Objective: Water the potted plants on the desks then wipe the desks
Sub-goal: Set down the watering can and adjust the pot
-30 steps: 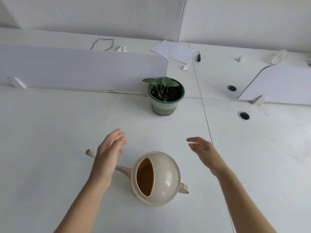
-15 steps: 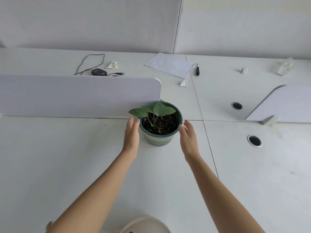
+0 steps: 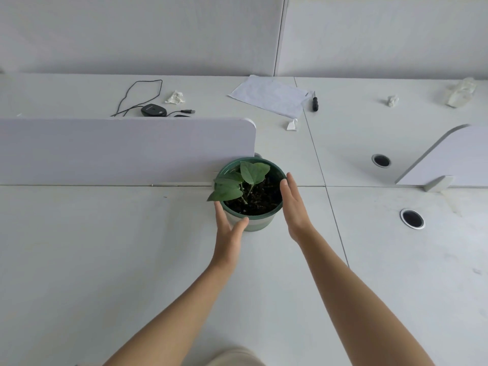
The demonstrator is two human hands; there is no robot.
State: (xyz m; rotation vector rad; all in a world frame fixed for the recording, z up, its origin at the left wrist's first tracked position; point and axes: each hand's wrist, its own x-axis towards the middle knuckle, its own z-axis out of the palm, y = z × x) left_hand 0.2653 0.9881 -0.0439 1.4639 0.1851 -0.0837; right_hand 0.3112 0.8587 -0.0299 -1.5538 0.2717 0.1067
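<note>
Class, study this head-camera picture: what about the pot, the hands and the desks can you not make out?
- Head view: whether the right hand touches the pot; its own back hides the contact.
- Beige thing: cut off by the bottom edge, unidentifiable.
- Dark object beside the mouse: mostly behind the divider.
- Paper: print too small to read.

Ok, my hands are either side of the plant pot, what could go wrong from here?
The left hand sits right under the drooping leaves; moving the pot could bend them. The right hand looks flat against the pot rather than wrapped, so a lift might slip and spill soil onto the desk.
</note>
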